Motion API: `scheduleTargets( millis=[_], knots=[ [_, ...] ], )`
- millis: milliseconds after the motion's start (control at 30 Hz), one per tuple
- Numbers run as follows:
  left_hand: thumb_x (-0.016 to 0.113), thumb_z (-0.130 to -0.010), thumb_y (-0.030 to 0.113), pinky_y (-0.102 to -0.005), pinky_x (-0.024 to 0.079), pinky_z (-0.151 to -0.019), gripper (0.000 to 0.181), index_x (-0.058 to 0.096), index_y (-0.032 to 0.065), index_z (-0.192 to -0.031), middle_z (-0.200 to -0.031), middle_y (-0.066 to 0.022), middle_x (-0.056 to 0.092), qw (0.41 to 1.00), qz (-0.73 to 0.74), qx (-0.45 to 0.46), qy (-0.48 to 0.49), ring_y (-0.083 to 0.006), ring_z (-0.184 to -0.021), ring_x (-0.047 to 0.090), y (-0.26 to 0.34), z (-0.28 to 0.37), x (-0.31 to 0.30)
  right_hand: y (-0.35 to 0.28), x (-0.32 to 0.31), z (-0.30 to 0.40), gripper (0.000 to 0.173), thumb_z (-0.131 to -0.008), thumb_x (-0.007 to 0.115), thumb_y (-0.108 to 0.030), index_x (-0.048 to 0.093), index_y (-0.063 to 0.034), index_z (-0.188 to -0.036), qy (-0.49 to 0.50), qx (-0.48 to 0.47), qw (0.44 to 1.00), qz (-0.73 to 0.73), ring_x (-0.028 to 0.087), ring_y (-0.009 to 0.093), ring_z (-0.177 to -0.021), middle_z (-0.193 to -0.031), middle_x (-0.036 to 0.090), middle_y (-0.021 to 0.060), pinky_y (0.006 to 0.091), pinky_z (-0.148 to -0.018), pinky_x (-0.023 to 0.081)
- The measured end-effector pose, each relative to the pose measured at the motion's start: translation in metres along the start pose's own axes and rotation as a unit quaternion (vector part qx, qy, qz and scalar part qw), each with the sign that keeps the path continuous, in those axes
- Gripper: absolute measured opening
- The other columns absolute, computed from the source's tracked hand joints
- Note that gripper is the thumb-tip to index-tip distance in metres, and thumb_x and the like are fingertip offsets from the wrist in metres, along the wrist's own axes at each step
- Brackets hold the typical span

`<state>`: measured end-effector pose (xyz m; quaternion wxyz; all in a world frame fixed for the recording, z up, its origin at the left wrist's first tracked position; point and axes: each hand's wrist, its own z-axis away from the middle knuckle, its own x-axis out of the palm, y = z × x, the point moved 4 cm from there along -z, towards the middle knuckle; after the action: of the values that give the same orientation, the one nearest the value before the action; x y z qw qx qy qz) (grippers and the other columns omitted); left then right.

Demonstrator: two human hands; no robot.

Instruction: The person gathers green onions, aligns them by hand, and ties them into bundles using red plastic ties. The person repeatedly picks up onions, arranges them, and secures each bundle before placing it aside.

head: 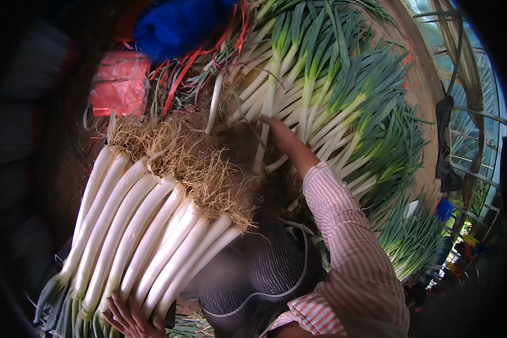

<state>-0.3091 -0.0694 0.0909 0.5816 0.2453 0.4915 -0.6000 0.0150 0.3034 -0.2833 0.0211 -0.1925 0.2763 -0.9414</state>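
My right hand (279, 134) reaches over the far heap and has its fingers around the white shaft of a large green onion (271, 93), whose root end hangs below the hand. My left hand (131, 317) lies with spread fingers on a row of large green onions (139, 236) to the left of my legs. These have thick, clean white shafts, and their tangled brown roots (186, 156) point away from me. Their green leaves run off at the lower left. What the row rests on is mostly hidden.
A big heap of green onions (346, 105) curves along the right. Beyond it are bare soil (418, 80) and a metal frame (477, 114) with clear sheeting. A red plastic-wrapped pack (120, 82), red ribbons (181, 78) and a blurred blue bundle (181, 27) sit at the upper left.
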Motion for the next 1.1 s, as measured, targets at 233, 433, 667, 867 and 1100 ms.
scheduleTargets(
  millis=[233,433,667,867,1100],
  knots=[
    [0.033,-0.090,0.043,-0.0567,0.010,-0.107,0.056,0.039,0.0035,-0.129,-0.143,-0.0191,0.029,0.999,0.015,0.006,0.029,-0.0382,-0.132,0.025,0.006,-0.006,-0.008,-0.110,0.036,-0.009,0.029,-0.091,0.051,-0.030,0.049,-0.0032,-0.103,0.153,-0.119,0.979,-0.064,0.051,0.017,-0.060,-0.076,0.054,0.0067,0.0322,-0.054,0.046],
    [0.044,-0.082,0.035,-0.0545,0.008,-0.109,0.057,0.040,0.0029,-0.129,-0.144,-0.0173,0.028,0.996,0.053,0.005,0.071,-0.0348,-0.135,0.022,0.010,-0.007,-0.015,-0.134,0.057,0.141,0.030,-0.094,0.046,-0.033,0.050,-0.0048,-0.104,-0.082,-0.208,0.957,-0.186,0.050,0.013,-0.064,-0.081,0.053,0.0007,0.0288,-0.061,0.047],
    [0.053,-0.073,0.022,-0.0541,0.008,-0.109,0.057,0.042,0.0026,-0.126,-0.145,-0.0163,0.027,0.990,0.100,-0.005,0.105,-0.0330,-0.135,0.021,0.009,-0.001,-0.014,-0.131,0.107,0.323,0.037,-0.094,0.046,-0.033,0.047,-0.0034,-0.117,-0.352,-0.318,0.862,-0.181,0.057,0.014,-0.076,-0.087,0.055,0.0034,0.0286,-0.071,0.047],
    [0.057,-0.073,0.022,-0.0536,0.010,-0.109,0.055,0.045,0.0009,-0.122,-0.144,-0.0161,0.027,0.978,0.140,0.017,0.156,-0.0325,-0.135,0.021,0.013,0.002,-0.016,-0.176,0.101,0.363,0.037,-0.091,0.054,-0.026,0.048,0.0001,-0.116,0.064,-0.457,0.847,0.263,0.056,0.013,-0.076,-0.084,0.058,0.0054,0.0274,-0.070,0.046],
    [0.057,-0.077,0.031,-0.0521,0.011,-0.109,0.053,0.049,0.0015,-0.121,-0.143,-0.0154,0.029,0.975,0.149,0.009,0.166,-0.0302,-0.134,0.023,0.009,0.005,-0.012,-0.165,0.141,0.388,0.031,-0.081,0.064,-0.022,0.056,-0.0068,-0.107,0.221,-0.529,0.687,0.446,0.060,0.023,-0.083,-0.091,0.061,0.0100,0.0321,-0.072,0.046]
  ],
)
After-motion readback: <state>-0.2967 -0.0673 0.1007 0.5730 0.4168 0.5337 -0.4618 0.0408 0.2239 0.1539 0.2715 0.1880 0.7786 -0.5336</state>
